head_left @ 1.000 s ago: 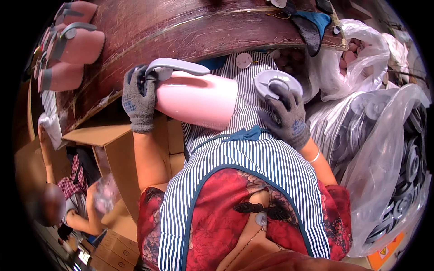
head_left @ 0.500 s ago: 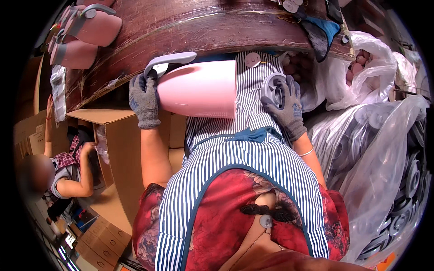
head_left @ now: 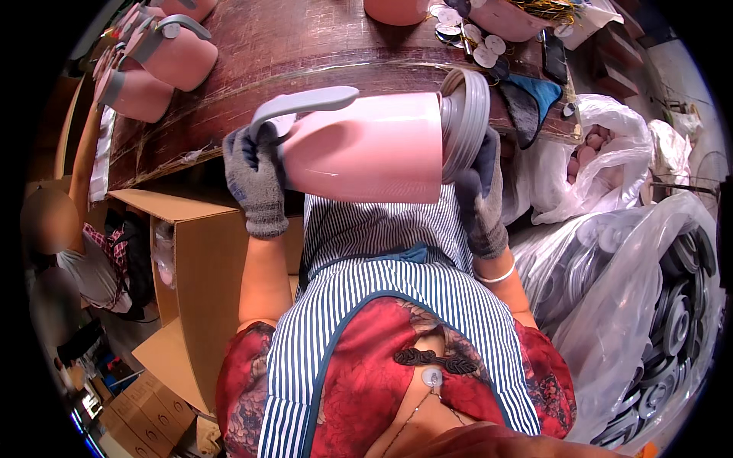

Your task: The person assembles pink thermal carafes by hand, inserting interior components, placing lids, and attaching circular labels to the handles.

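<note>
A pink jug (head_left: 374,149) with a grey handle (head_left: 309,99) lies sideways in front of my apron. My gloved left hand (head_left: 256,183) is closed round its narrow end, by the handle. My gloved right hand (head_left: 482,198) holds a round grey threaded base cap (head_left: 469,122) at the jug's wide end. The cap is tilted against the rim; I cannot tell whether any of it sits inside. Most of the right fingers are hidden behind the cap.
Several finished pink jugs (head_left: 179,57) stand on the worn wooden table (head_left: 290,46) at the far left. Round tags (head_left: 485,53) and a blue-black cloth (head_left: 531,107) lie at the right. Below are bags of pink parts (head_left: 592,153) and grey caps (head_left: 672,320). An open carton (head_left: 206,282) is at left, near another person.
The right hand has lifted the grey cap from near my apron to the jug's wide end and turned it on edge. The jug has shifted slightly right. My view has tilted toward the table.
</note>
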The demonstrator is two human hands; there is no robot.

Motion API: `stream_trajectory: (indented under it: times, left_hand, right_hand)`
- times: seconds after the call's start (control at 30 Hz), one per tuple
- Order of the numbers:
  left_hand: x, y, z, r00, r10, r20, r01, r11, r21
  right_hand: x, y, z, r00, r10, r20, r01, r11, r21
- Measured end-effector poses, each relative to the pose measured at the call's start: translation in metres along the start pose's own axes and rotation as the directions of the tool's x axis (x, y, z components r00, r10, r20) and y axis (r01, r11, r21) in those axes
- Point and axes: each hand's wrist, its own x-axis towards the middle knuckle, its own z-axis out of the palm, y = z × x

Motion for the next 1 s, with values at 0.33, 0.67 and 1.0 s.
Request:
stream_trajectory:
  times: [0.33,0.67,1.0]
  left_hand:
    - [0.024,0.014,-0.016,0.986,-0.119,-0.114,0.100,0.982,-0.159]
    - [0.023,0.026,0.003,0.989,-0.135,-0.062,0.116,0.961,-0.251]
    - [0.029,0.049,-0.016,0.786,0.569,-0.243,-0.534,0.822,0.199]
  right_hand:
    - [0.020,-0.001,0.003,0.832,-0.524,0.185,0.549,0.727,-0.413]
    - [0.033,-0.024,0.015,0.988,-0.061,-0.143,0.082,0.986,0.147]
    - [0.078,0.039,0.003,0.992,-0.019,0.126,-0.069,0.752,0.656]
